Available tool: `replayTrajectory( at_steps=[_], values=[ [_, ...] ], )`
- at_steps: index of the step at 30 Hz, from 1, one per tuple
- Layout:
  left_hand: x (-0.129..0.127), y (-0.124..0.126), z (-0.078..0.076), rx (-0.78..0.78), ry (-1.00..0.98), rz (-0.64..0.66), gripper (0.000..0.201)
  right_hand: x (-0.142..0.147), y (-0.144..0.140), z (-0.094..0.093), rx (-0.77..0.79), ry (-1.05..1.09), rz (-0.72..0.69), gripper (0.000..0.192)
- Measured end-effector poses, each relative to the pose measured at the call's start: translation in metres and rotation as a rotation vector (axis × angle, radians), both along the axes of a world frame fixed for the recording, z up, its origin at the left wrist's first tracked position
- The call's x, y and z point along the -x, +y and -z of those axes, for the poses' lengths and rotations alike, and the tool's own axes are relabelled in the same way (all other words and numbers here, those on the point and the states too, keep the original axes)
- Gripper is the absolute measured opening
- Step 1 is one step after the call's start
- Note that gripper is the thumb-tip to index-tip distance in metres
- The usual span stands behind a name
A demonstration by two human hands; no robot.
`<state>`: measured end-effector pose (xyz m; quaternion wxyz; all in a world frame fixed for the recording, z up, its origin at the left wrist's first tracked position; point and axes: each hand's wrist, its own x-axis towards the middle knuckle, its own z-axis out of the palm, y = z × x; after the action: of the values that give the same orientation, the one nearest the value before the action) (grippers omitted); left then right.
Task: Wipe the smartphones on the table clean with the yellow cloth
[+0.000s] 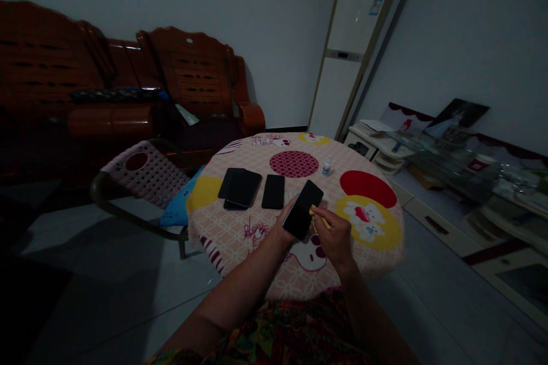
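Note:
My left hand [286,221] holds a black smartphone [302,211] from beneath, its dark screen tilted up over the table. In my right hand [338,236] is a small yellow cloth [325,222], pinched between the fingers and touching the screen near its right edge. Left of the held phone, another black phone [273,191] lies flat on the patterned tablecloth [240,234]. Farther left, dark flat devices [243,188] overlap each other; whether they are phones or small tablets is hard to tell. A small white bottle with a blue label [327,166] stands upright behind the held phone.
A chair with a woven back [145,174] and a blue cushion [177,205] stands at the table's left. Carved wooden seats [192,74] line the wall. A tall white air conditioner [342,68] is in the corner, with a low cabinet [428,211] at the right.

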<state>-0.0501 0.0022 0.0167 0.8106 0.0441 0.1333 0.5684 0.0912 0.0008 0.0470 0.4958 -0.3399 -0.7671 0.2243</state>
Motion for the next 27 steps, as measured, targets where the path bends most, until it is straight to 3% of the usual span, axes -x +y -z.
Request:
replayTrajectory(
  at_steps=[7,12,17,23,27],
  values=[
    [0.000,-0.001,-0.004,-0.084,-0.028,0.025,0.055,-0.004,-0.007,-0.004,0.013,-0.069,0.004,0.030],
    [-0.002,-0.008,-0.013,-0.117,-0.058,0.077,0.063,-0.002,-0.016,-0.021,0.010,-0.484,-0.013,0.057],
    [-0.003,-0.011,-0.015,-0.088,-0.005,0.033,0.060,0.010,-0.013,-0.046,0.014,-0.828,0.052,0.072],
    [-0.002,-0.009,-0.012,-0.046,0.039,-0.031,0.049,0.021,-0.009,-0.057,0.027,-0.922,0.082,0.071],
    [-0.002,-0.009,-0.014,-0.089,0.006,0.009,0.054,0.020,-0.011,-0.057,0.000,-0.902,0.070,0.060]
  ],
)
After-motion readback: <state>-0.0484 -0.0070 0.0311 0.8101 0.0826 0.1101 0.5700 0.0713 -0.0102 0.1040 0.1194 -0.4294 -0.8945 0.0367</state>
